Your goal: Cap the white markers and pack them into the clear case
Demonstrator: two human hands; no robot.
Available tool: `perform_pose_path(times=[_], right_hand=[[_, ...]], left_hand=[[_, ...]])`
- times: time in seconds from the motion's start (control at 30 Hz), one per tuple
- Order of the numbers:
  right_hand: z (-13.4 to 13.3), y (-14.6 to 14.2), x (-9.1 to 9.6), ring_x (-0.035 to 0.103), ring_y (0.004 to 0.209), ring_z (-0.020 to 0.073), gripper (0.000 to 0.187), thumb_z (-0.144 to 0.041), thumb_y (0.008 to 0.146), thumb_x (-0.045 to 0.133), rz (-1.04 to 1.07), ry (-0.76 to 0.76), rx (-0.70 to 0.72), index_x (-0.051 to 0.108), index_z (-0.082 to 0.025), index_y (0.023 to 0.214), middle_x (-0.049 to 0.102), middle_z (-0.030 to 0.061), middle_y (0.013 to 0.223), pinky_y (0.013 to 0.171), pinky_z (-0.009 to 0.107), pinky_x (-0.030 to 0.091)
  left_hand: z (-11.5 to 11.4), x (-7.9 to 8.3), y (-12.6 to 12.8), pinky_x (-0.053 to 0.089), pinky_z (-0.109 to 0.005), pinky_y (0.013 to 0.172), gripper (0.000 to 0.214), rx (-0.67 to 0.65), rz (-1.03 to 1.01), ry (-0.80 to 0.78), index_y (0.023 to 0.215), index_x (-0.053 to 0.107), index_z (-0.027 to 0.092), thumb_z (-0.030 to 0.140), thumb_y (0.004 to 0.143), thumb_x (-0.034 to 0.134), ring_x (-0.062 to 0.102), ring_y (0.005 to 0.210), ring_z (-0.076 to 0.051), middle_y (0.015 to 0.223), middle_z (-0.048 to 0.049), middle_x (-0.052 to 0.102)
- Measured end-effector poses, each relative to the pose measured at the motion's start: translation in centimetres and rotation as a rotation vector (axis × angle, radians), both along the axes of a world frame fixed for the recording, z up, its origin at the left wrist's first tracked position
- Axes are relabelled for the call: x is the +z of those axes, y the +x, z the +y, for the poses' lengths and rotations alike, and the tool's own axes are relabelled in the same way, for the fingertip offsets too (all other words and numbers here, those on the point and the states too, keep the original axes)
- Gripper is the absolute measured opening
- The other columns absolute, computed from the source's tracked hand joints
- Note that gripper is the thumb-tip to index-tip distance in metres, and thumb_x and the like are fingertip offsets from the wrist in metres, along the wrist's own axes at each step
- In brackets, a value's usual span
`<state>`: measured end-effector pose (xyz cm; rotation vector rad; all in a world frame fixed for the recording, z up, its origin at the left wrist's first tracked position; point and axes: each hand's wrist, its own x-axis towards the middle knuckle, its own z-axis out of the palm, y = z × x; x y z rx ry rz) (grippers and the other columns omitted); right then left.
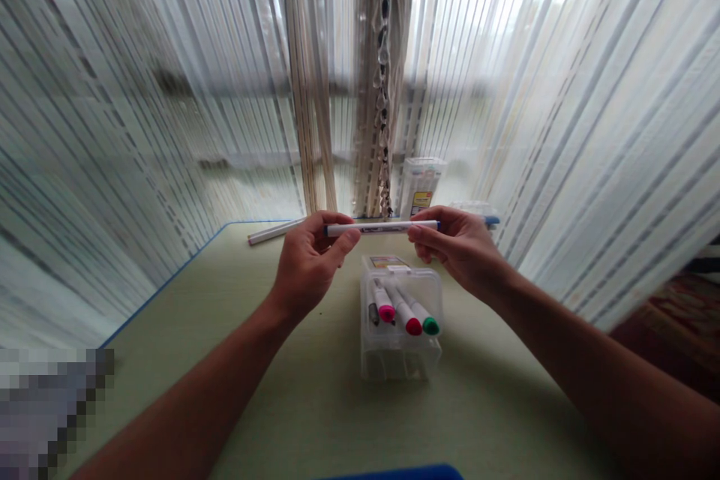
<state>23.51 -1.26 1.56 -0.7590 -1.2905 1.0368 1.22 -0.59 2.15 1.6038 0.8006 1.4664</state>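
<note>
A white marker (382,228) with dark blue ends is held level above the table, with dark print along its barrel. My left hand (312,259) pinches its left end between thumb and fingers. At the other end, the thumb and fingers of my right hand (458,244) close on it. Below and between the hands stands a clear plastic case (368,356). Inside it lean a pink-tipped marker (385,312), a red-tipped marker (413,325) and a green-tipped marker (430,324), along with a darker grey piece.
White markers (274,231) lie on the pale green table (225,330), left of my left hand. A tall clear container (421,187) with a yellow label stands at the back, by the string curtain (225,90). Behind my right hand is another clear container (475,208). Something blue (399,473) shows at the near edge.
</note>
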Motion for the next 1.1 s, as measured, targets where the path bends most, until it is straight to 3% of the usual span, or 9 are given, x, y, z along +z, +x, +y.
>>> perform_pose_path(times=[0.5,1.1], right_hand=[[-0.3,-0.1,0.5,0.061,0.049,0.0104,0.024,-0.034,0.071,0.088,-0.001,-0.015,-0.007,0.074,-0.018,0.082,0.073,0.0025,0.069,0.044,0.022,0.047],[-0.4,0.0,1.1,0.062,0.046,0.0113,0.028,-0.036,0.074,0.082,0.118,-0.102,0.006,0.078,-0.015,0.093,0.078,0.0068,0.075,0.042,0.021,0.045]], left_hand=[[0.1,0.1,0.0,0.044,-0.022,0.050,0.015,0.000,-0.027,-0.002,0.089,0.069,0.015,0.027,0.081,0.073,0.053,0.051,-0.009,0.065,0.0018,0.061],[0.6,-0.1,-0.1,0.044,-0.023,0.050,0.020,-0.121,-0.226,-0.108,0.098,0.070,0.012,0.028,0.091,0.060,0.056,0.053,-0.010,0.074,-0.0053,0.069]])
